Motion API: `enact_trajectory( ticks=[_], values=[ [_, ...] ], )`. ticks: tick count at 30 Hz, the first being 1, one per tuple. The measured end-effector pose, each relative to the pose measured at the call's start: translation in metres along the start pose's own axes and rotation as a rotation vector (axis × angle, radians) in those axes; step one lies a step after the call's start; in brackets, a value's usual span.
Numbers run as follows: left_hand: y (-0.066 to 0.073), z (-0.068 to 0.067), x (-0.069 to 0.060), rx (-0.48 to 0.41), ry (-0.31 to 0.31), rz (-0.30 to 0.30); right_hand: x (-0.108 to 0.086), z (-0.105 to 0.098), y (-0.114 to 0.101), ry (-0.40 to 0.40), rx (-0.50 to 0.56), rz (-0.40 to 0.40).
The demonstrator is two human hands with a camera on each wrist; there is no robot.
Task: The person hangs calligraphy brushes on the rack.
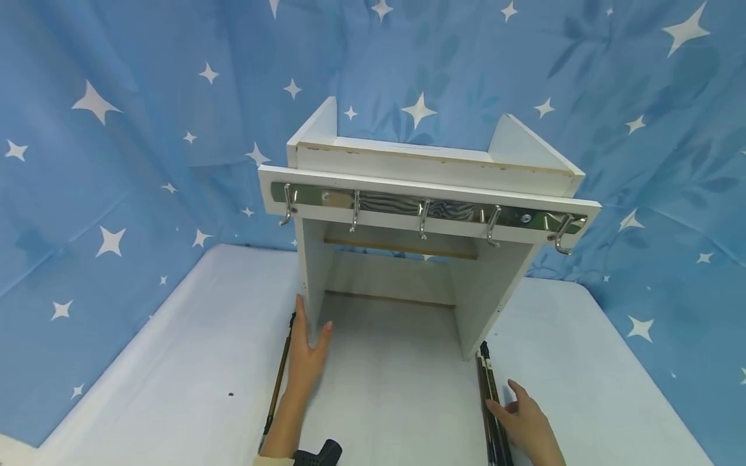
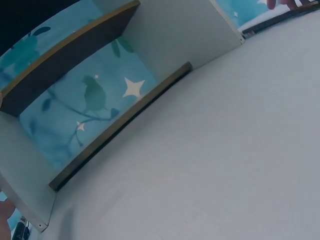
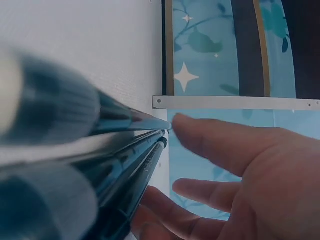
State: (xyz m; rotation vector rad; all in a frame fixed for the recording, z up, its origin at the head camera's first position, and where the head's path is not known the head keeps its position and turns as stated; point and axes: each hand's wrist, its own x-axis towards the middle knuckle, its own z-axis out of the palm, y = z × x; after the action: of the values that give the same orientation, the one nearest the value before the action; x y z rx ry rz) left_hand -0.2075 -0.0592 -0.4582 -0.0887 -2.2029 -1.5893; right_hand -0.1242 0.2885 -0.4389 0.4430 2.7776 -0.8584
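Observation:
A white wooden shelf unit with a row of metal hooks stands on the white table. My left hand is at the near lower end of its left side panel, fingers straight and thumb spread; exact contact is unclear. Beside that hand lies one slim brown rod with black ends. Several dark, slim rods lie along the right side. My right hand is next to them, thumb and fingers apart; in the right wrist view some fingers are partly hidden behind the rods.
A blue curtain with white stars hangs behind the table. The hook rail juts out on both sides of the shelf unit. A small dark speck lies on the table at left.

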Motion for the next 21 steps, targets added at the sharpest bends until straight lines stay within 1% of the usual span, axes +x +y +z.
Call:
enact_trajectory(
  ticks=[4,6,11,15,21],
  values=[
    [-0.0018,-0.0006,-0.0039,0.036,-0.006,0.054,-0.0021,0.0032,0.0029,-0.004,-0.039,0.002],
    [-0.0028,-0.0006,-0.0044,0.043,0.002,0.066,-0.0024,0.004,0.0038,-0.002,-0.05,0.002],
    [-0.0036,0.0013,-0.0031,0.03,-0.001,0.082,-0.0035,0.0009,0.0043,0.018,-0.078,0.007],
    [-0.0042,0.0029,-0.0002,0.035,-0.01,0.075,-0.0052,-0.0015,0.0026,0.037,-0.1,0.005],
    [-0.006,0.0011,0.0009,0.074,-0.004,0.089,-0.0044,0.0016,-0.0017,0.044,-0.112,0.06]
  ],
)
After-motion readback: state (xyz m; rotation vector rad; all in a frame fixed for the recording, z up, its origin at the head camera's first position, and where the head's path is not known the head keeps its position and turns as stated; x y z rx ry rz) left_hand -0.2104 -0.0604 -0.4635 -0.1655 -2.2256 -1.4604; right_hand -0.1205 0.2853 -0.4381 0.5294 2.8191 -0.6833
